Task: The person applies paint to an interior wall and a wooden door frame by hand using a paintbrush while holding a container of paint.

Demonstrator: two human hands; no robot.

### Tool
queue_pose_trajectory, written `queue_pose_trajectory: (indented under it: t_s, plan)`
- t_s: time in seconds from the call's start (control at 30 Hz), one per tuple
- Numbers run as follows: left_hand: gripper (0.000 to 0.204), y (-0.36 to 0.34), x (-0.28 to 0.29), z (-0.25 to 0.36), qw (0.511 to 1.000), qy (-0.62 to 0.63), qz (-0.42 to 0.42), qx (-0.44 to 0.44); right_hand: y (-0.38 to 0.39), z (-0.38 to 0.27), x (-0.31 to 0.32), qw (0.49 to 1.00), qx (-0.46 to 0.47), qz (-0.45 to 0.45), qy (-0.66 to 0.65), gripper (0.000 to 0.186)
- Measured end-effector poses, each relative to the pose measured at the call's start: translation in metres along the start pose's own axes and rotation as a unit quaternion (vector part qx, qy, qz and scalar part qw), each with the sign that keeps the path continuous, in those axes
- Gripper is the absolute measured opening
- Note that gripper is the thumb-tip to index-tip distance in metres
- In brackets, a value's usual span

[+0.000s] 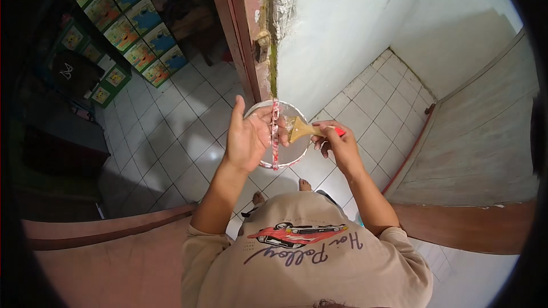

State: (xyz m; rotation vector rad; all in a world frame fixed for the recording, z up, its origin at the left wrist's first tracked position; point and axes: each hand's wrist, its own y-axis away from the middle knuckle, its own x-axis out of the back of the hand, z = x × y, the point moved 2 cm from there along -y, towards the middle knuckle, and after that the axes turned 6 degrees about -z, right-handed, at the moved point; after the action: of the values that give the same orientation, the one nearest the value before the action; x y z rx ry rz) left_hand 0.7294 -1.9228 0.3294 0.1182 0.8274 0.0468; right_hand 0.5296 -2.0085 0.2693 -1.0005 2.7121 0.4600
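White square-tiled floor [171, 157] | round white paint-streaked bucket [290, 157] over it | left hand [251, 137]: fingers under red-and-white-smeared strip handle [275, 151], thumb spread | right hand [341, 147]: fingers clamped on tan, red-ended flat paintbrush [304, 129], head over bucket, near left fingertips

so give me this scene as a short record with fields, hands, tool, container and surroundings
left hand: open, thumb spread, fingers passing under the smeared strip
right hand: holding the paintbrush by its handle
tool: flat paintbrush, wooden handle with red end, bristles pointing left over the bucket
container: round bucket, red-and-white smeared strip across its opening
surroundings: white wall, reddish-brown door frame, tiled floor, picture-fronted drawers
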Motion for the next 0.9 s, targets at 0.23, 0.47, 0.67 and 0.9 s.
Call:
queue_pose_trajectory:
  t_s: [0.23,0.47,0.67,0.9]
  plan:
    - [0.090,0.006,-0.002,0.024,0.999,-0.001,-0.040,0.025,0.014,-0.013,0.004,0.998,0.011,0.025,-0.052,0.031]
    - [0.090,0.004,-0.008,0.022,1.000,-0.001,-0.018,0.010,0.013,-0.017,0.009,0.997,0.029,0.012,-0.070,0.030]
    - [0.086,0.004,-0.012,0.014,0.999,0.026,-0.013,-0.020,0.013,-0.020,0.008,0.998,0.026,-0.008,-0.048,0.031]
    - [0.082,0.005,-0.011,0.006,0.996,0.036,0.013,-0.077,0.012,-0.031,0.019,0.993,0.078,0.025,-0.087,0.027]
